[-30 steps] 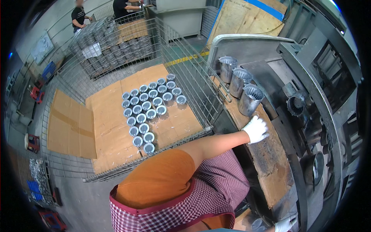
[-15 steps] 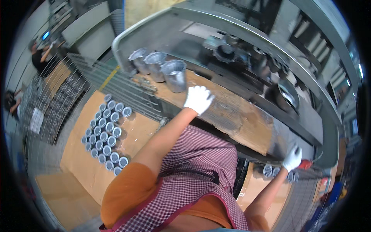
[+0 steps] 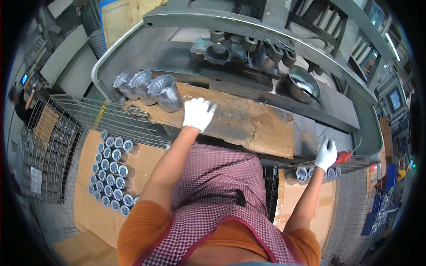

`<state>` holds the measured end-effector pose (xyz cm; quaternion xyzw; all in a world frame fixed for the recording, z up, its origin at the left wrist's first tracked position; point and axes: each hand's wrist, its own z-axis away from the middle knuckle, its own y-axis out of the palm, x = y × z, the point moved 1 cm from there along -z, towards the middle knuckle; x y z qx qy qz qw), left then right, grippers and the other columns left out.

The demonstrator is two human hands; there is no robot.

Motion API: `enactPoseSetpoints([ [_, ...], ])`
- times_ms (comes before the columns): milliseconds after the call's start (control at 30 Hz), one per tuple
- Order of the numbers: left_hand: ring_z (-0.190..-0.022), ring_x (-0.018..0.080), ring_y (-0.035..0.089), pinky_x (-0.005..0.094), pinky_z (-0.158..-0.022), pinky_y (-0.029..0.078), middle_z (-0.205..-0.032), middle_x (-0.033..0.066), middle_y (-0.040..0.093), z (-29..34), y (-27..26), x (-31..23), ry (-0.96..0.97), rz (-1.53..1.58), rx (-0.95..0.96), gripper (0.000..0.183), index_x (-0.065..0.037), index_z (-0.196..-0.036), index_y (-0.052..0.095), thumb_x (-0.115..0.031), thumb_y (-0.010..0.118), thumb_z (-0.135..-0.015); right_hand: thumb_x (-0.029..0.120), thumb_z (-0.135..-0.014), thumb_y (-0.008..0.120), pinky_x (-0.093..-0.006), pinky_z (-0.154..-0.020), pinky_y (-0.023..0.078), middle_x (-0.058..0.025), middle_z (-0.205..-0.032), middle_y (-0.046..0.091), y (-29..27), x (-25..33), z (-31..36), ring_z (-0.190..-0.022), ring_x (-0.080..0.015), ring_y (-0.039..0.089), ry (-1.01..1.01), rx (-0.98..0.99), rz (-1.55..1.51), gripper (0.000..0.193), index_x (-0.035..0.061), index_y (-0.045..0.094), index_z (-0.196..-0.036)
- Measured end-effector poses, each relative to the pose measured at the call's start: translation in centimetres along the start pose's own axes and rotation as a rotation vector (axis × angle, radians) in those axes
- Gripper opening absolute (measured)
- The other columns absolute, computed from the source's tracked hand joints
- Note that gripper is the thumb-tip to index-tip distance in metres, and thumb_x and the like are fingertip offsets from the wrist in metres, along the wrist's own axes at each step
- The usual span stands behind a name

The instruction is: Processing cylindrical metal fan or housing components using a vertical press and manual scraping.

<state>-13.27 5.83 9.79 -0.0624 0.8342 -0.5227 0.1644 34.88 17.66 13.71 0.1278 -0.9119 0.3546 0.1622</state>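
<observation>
My left hand (image 3: pixel 198 114), in a white glove, lies on the brown cardboard (image 3: pixel 253 126) covering the machine's front ledge. Its fingers are stretched forward and nothing shows in them. Just left of it, three grey metal cups with ribbed rims stand in a row, the nearest cup (image 3: pixel 166 94) beside my fingertips. My right hand (image 3: pixel 326 155), gloved too, is at the ledge's right end with its fingers drawn together. Whatever it may hold is hidden. Beside it sits a red object (image 3: pixel 343 157) with a thin wire, its kind unclear.
Behind the ledge is a press with a dark round die (image 3: pixel 217 54) and a metal bowl (image 3: pixel 303 85). Rows of round metal parts (image 3: pixel 106 177) stand on cardboard at left, several more (image 3: pixel 302 174) at right. Wire mesh fencing (image 3: pixel 120 124) edges the left. Another person (image 3: pixel 22 104) stands far left.
My view has turned, so the ledge, cups and both hands appear further left. Both hands keep about the same places along the ledge. The cups still stand in their row.
</observation>
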Motion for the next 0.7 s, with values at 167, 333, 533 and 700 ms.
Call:
enactPoseSetpoints([
  [167, -0.077, 0.0335, 0.064, 0.0454, -0.069, 0.05, -0.089, 0.0134, 0.066, 0.4, -3.4, -0.8, 0.035, 0.123, -0.177, 0.03, -0.008, -0.095, 0.068, -0.034, 0.057, -0.084, 0.024, -0.091, 0.064, -0.0337, -0.092, 0.049, -0.0174, -0.114, 0.067, 0.7, -2.2, 0.3, -0.101, -0.027, 0.066, 0.152, 0.132, -0.072, 0.036, -0.0016, 0.065, -0.116],
  [333, -0.094, 0.0299, 0.057, 0.0456, -0.082, 0.042, -0.095, 0.0104, 0.062, 0.7, -0.7, -1.4, 0.054, 0.087, -0.198, 0.029, -0.011, -0.092, 0.068, -0.037, 0.055, -0.088, 0.04, -0.092, 0.061, -0.0327, -0.093, 0.049, -0.016, -0.113, 0.068, 2.5, -9.9, -2.1, -0.105, -0.0284, 0.065, 0.17, 0.173, 0.106, 0.047, 0.0045, 0.063, -0.122],
  [533, -0.09, 0.0273, 0.053, 0.044, -0.086, 0.038, -0.09, 0.0094, 0.057, 1.2, -1.1, -0.2, 0.007, 0.12, -0.004, 0.031, -0.012, -0.089, 0.068, -0.038, 0.051, -0.09, 0.04, -0.088, 0.065, -0.0383, -0.047, 0.046, -0.0081, -0.066, 0.066, 0.0, -0.9, -0.7, -0.054, -0.028, 0.06, -0.432, -0.355, 0.3, 0.034, 0.0096, 0.069, -0.073],
  [700, -0.105, 0.0266, 0.052, 0.0431, -0.084, 0.039, -0.125, 0.0131, 0.055, 0.7, -1.0, -1.0, 0.046, 0.128, -0.227, 0.047, -0.013, -0.127, 0.057, -0.039, 0.055, -0.089, 0.041, -0.089, 0.065, -0.0373, -0.049, 0.047, -0.0079, -0.067, 0.067, -1.0, -1.7, -0.3, -0.056, -0.0274, 0.061, -0.34, -0.311, 0.276, 0.034, 0.0098, 0.069, -0.075],
])
